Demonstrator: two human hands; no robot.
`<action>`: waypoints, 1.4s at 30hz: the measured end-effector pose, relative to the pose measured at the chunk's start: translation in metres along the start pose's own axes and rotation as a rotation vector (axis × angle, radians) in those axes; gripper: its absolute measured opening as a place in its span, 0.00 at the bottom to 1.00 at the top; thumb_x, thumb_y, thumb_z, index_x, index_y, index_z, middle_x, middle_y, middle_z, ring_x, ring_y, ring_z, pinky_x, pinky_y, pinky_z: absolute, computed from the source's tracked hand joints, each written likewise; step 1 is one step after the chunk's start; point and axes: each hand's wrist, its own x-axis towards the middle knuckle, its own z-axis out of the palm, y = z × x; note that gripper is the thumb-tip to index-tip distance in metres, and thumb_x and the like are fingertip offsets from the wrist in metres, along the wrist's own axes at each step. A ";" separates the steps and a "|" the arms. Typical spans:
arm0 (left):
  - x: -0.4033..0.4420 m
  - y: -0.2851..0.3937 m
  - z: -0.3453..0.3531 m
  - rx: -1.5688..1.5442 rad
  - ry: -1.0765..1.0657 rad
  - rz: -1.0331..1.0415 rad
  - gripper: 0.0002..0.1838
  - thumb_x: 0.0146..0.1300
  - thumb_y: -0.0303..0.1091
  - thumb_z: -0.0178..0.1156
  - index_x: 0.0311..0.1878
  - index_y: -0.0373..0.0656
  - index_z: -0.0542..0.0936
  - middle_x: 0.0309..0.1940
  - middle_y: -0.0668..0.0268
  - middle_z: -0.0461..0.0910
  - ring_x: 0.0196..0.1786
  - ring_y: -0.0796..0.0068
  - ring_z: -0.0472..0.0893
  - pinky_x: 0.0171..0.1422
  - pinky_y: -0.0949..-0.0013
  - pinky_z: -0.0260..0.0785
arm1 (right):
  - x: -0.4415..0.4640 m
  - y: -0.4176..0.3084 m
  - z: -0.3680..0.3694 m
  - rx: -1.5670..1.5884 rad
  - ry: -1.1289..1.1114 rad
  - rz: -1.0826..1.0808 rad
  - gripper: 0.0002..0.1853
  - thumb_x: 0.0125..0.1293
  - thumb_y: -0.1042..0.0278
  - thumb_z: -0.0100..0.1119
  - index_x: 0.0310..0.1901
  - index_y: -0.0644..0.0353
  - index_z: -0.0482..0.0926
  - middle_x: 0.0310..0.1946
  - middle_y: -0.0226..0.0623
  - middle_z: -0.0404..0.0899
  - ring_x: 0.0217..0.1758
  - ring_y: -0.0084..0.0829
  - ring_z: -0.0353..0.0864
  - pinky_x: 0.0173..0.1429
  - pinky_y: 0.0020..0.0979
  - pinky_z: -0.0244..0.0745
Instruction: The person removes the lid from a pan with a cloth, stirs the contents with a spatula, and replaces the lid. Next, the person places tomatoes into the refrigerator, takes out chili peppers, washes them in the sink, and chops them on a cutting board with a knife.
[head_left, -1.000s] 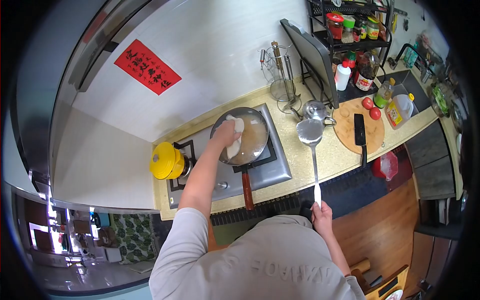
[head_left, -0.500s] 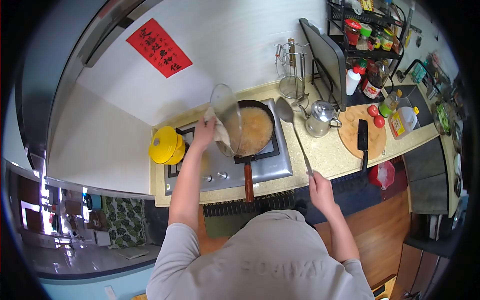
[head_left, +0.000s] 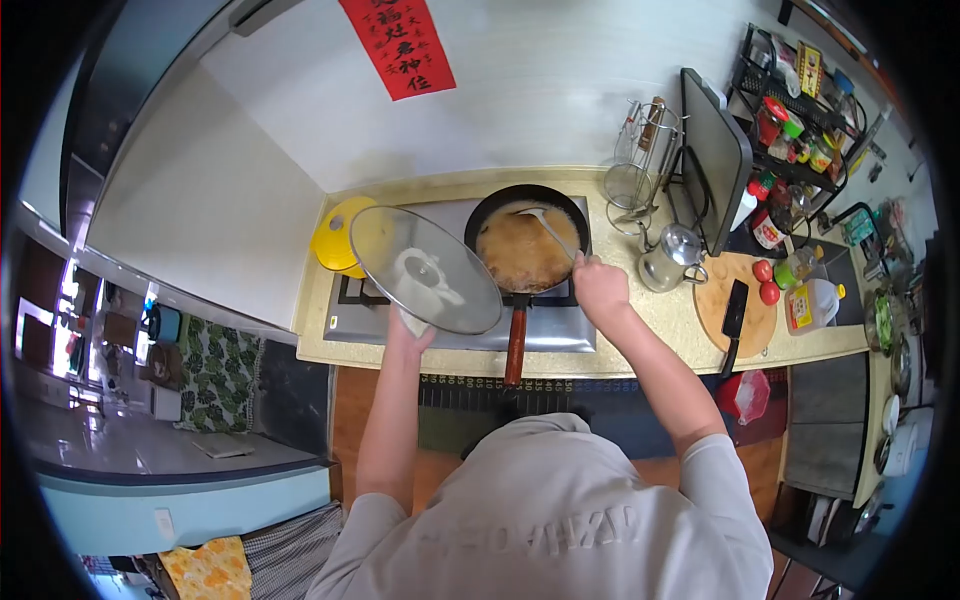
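My left hand (head_left: pixel 412 330) holds a glass lid (head_left: pixel 455 297) by its knob through a white cloth (head_left: pixel 425 282). The lid is tilted, left of the frying pan (head_left: pixel 478 212), and partly covers the view of the yellow pot (head_left: pixel 335 237). Brown bubbling food in liquid (head_left: pixel 525 250) fills the pan, whose wooden handle (head_left: pixel 516 345) points toward me. In my right hand (head_left: pixel 600 287), closed at the pan's right rim, is a metal spatula (head_left: pixel 557 238) with its head in the liquid.
Right of the stove (head_left: pixel 565 335) stand a metal kettle (head_left: pixel 671 258) and a utensil rack (head_left: pixel 645 165). Farther right are a round cutting board (head_left: pixel 712 300) with a knife (head_left: pixel 734 318), tomatoes (head_left: pixel 768 292) beside it, an oil jug (head_left: pixel 812 305) and a shelf of jars (head_left: pixel 785 125).
The lid has come off the pan, moving left and toward me with the cloth. My right hand has brought the spatula from over the counter into the pan. The view has shifted.
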 end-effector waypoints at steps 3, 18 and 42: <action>-0.007 -0.011 0.000 -0.106 -0.077 0.004 0.21 0.72 0.44 0.51 0.63 0.46 0.72 0.57 0.65 0.78 0.57 0.67 0.78 0.62 0.60 0.72 | 0.006 -0.008 0.000 -0.021 -0.037 -0.043 0.13 0.64 0.70 0.51 0.49 0.61 0.77 0.38 0.39 0.83 0.35 0.36 0.87 0.33 0.34 0.81; -0.004 -0.027 -0.013 -0.250 -0.201 0.058 0.18 0.72 0.35 0.49 0.62 0.44 0.71 0.60 0.61 0.74 0.58 0.68 0.76 0.60 0.66 0.73 | -0.023 0.013 -0.077 -0.276 -0.177 -0.349 0.07 0.62 0.69 0.56 0.39 0.55 0.83 0.36 0.34 0.85 0.38 0.31 0.87 0.35 0.31 0.80; -0.040 -0.004 0.030 1.181 0.207 0.496 0.30 0.51 0.16 0.55 0.61 0.39 0.69 0.55 0.61 0.76 0.56 0.70 0.76 0.59 0.71 0.72 | -0.061 0.014 -0.129 -0.372 -0.252 -0.305 0.06 0.59 0.69 0.59 0.33 0.52 0.86 0.31 0.29 0.85 0.38 0.29 0.86 0.35 0.31 0.78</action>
